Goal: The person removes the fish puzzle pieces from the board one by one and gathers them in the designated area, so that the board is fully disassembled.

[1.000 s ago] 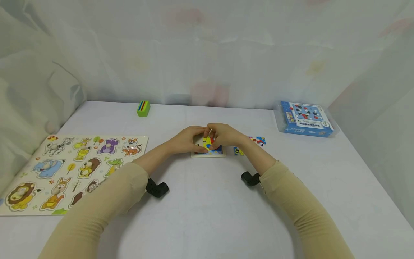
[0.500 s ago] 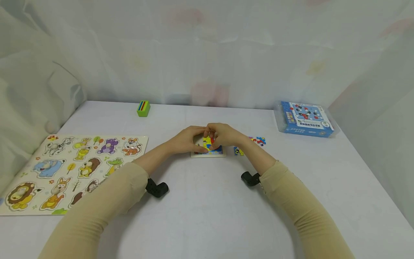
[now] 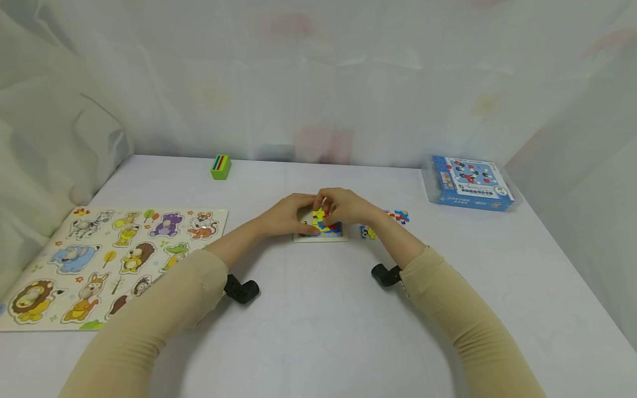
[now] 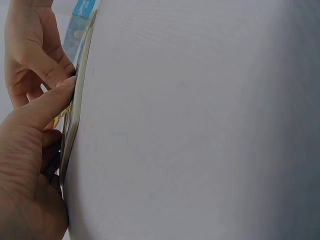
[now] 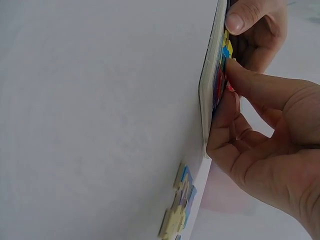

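White bench [image 3: 318, 326] across the lower frame. At centre, left hand [image 3: 285, 216] and right hand [image 3: 348, 205]: former's fingers clamped on a small puzzle board [image 3: 320, 239], latter's curled over it, cannot tell about pinching. Nearby rightward, loose pieces [image 3: 400, 216]. Possible dislodging of fitted pieces, through skewed pressing or a slack left hold.

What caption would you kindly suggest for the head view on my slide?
Left hand and right hand work at a small puzzle board, loose pieces lying to its right.
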`<state>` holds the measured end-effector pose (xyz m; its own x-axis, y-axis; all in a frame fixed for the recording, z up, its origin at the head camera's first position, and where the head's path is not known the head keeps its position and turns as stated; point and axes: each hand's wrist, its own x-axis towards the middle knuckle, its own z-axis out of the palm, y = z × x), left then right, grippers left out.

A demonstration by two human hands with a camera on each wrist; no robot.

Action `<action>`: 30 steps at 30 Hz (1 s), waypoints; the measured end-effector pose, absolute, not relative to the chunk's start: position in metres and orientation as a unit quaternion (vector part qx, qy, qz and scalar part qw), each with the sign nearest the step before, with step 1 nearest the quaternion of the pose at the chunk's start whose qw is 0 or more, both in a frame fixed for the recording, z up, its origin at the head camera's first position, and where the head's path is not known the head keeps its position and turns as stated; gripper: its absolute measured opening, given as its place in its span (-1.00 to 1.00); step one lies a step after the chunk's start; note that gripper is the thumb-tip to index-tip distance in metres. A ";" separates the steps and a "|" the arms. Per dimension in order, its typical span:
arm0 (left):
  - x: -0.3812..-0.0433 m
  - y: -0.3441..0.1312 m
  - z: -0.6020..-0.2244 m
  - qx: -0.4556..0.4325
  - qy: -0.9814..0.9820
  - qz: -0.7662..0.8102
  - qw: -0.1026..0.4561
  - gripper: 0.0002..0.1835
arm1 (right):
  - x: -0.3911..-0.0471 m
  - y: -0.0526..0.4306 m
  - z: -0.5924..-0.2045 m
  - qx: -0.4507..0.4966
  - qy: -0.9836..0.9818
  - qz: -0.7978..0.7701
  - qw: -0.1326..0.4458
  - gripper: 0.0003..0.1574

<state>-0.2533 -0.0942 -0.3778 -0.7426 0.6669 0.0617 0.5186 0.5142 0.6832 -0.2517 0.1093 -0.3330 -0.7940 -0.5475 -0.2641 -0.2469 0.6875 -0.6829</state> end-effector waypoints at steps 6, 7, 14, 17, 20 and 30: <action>-0.253 -0.095 -0.377 0.336 0.868 0.350 0.111 -0.21 | -0.253 0.110 -0.335 -0.204 0.888 -0.344 0.225 -0.76; -0.253 -0.095 -0.377 0.334 0.869 0.348 0.111 -0.19 | -0.253 0.110 -0.335 -0.196 0.888 -0.349 0.225 -0.76; -0.251 -0.095 -0.376 0.328 0.872 0.344 0.115 -0.13 | -0.253 0.109 -0.336 -0.159 0.884 -0.371 0.235 -0.72; -0.252 -0.095 -0.377 0.331 0.870 0.347 0.113 -0.14 | -0.253 0.109 -0.336 -0.163 0.883 -0.372 0.235 -0.75; -0.253 -0.095 -0.378 0.333 0.868 0.350 0.113 -0.14 | -0.253 0.109 -0.336 -0.164 0.883 -0.373 0.234 -0.79; -0.254 -0.095 -0.380 0.332 0.869 0.349 0.113 -0.15 | -0.251 0.107 -0.334 -0.156 0.875 -0.392 0.237 -0.83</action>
<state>-0.2541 -0.0953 -0.3795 -0.7538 0.6561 0.0356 0.4983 0.5355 0.6819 -0.2510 0.1074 -0.3340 -0.8389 -0.4587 -0.2928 -0.0872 0.6444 -0.7597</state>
